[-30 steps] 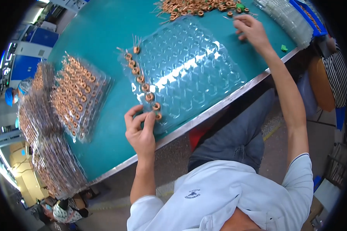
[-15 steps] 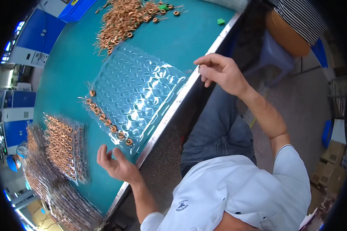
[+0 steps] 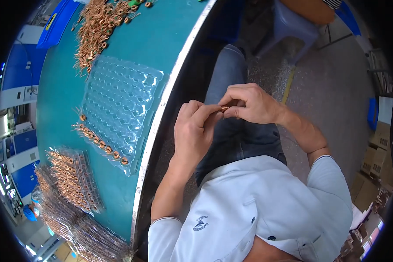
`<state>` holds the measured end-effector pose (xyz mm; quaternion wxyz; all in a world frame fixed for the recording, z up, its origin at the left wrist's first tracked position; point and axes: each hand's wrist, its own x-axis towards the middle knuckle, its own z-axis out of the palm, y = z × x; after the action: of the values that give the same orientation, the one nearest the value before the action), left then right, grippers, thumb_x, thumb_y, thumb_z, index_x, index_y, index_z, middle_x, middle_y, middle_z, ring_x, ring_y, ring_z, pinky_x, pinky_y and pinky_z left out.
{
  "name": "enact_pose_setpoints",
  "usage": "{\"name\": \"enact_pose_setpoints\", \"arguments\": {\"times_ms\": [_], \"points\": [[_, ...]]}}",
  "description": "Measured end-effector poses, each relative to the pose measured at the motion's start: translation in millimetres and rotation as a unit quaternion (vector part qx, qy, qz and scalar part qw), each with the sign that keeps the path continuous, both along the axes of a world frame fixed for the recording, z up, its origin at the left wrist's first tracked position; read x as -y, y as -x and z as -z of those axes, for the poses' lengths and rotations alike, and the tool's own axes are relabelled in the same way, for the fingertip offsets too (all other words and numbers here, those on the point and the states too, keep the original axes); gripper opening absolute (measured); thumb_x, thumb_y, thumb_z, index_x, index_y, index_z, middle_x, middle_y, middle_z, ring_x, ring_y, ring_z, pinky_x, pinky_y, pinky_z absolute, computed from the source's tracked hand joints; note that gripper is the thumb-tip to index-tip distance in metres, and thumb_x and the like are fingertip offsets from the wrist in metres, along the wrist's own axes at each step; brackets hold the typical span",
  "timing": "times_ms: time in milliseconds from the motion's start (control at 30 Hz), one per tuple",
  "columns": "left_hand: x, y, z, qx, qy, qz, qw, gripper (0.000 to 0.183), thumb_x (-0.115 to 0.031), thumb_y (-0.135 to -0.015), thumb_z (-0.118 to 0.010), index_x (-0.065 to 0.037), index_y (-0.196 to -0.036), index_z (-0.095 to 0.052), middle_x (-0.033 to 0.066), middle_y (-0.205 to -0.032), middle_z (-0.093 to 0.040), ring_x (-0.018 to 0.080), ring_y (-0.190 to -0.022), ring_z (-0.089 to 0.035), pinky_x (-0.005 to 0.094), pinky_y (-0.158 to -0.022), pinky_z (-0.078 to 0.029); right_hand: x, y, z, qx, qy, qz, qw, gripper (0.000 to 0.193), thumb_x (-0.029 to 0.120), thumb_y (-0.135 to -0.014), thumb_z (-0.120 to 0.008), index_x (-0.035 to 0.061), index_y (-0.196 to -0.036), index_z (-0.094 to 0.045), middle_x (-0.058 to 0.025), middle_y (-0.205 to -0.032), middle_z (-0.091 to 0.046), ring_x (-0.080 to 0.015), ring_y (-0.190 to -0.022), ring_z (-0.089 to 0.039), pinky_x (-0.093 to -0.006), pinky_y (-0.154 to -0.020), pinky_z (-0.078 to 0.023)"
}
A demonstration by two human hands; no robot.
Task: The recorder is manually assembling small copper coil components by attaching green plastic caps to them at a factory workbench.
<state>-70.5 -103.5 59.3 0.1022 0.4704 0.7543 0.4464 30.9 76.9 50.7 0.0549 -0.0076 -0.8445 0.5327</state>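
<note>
Over my lap, both hands meet at a small copper ring coil (image 3: 225, 108). My right hand (image 3: 254, 105) pinches it between thumb and fingers. The fingertips of my left hand (image 3: 193, 129) close on the coil's other side, and they hide most of it. To the left, on the green table, lies a clear plastic blister tray (image 3: 118, 94) with rows of round pockets. Several copper coils (image 3: 102, 145) with wire leads sit along its near-left edge; the other pockets show no coils.
A heap of loose copper coils (image 3: 99, 26) lies beyond the tray, beside a blue bin (image 3: 56, 24). Stacked trays filled with coils (image 3: 72, 177) stand nearer on the left. The table's metal edge (image 3: 155, 131) runs beside my left arm. A stool (image 3: 288, 26) stands far right.
My hands were apart near the table edge, the right one with bent fingers. Now they have come together over my lap around a coil. The view has shifted, so the table appears farther left.
</note>
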Motion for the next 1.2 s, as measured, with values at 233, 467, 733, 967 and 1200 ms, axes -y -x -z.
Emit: {"name": "enact_pose_setpoints", "arguments": {"times_ms": [233, 467, 733, 967, 1200], "points": [[-37.4, -4.9, 8.6, -0.068, 0.062, 0.037, 0.995, 0.013, 0.005, -0.083, -0.066, -0.004, -0.092, -0.067, 0.0104, -0.080, -0.056, 0.0250, -0.069, -0.058, 0.0341, -0.058, -0.047, -22.8, -25.2, 25.8, 0.033, 0.147, 0.041, 0.988, 0.012, 0.006, -0.085, -0.070, -0.0032, -0.092, -0.066, -0.0095, -0.079, -0.068, -0.0117, -0.064, -0.064, -0.0241, -0.056, -0.052], [-75.2, -6.7, 15.7, -0.021, 0.104, 0.111, 0.988, 0.015, 0.006, -0.081, -0.064, -0.005, -0.092, -0.066, 0.0111, -0.077, -0.051, 0.0289, -0.074, -0.054, 0.0385, -0.065, -0.045, -52.1, -45.8, 59.1, -0.007, 0.295, 0.064, 0.953, 0.011, 0.006, -0.090, -0.067, -0.0026, -0.096, -0.062, -0.0066, -0.080, -0.063, -0.0100, -0.065, -0.063, -0.0212, -0.055, -0.053], [-122.2, -8.3, 29.5, 0.234, 0.149, 0.120, 0.953, 0.013, 0.000, -0.088, -0.064, -0.003, -0.101, -0.067, 0.0095, -0.084, -0.058, 0.0185, -0.082, -0.060, 0.0314, -0.067, -0.048, -89.4, -66.6, 74.2, -0.051, 0.327, 0.124, 0.936, 0.015, 0.009, -0.089, -0.069, -0.0017, -0.098, -0.061, -0.0063, -0.082, -0.061, -0.0098, -0.065, -0.063, -0.0207, -0.055, -0.053], [-125.3, -31.0, 35.0, 0.348, 0.069, 0.131, 0.926, 0.057, -0.006, -0.081, -0.077, -0.002, -0.131, -0.049, 0.0058, -0.089, -0.064, 0.0133, -0.082, -0.062, 0.0273, -0.072, -0.051, -84.9, -75.4, 74.2, -0.052, 0.350, 0.171, 0.919, 0.017, 0.008, -0.090, -0.068, -0.0015, -0.102, -0.060, -0.0060, -0.088, -0.060, -0.0109, -0.070, -0.064, -0.0214, -0.059, -0.054], [-108.1, -24.2, 38.4, 0.165, 0.074, 0.096, 0.979, 0.043, 0.008, -0.077, -0.069, -0.008, -0.117, -0.061, 0.0082, -0.072, -0.060, 0.0176, -0.061, -0.060, 0.0294, -0.059, -0.048, -59.2, -82.5, 72.7, -0.043, 0.325, 0.161, 0.931, 0.016, 0.008, -0.091, -0.067, -0.0010, -0.102, -0.060, -0.0060, -0.087, -0.060, -0.0106, -0.070, -0.063, -0.0218, -0.059, -0.054]]}}
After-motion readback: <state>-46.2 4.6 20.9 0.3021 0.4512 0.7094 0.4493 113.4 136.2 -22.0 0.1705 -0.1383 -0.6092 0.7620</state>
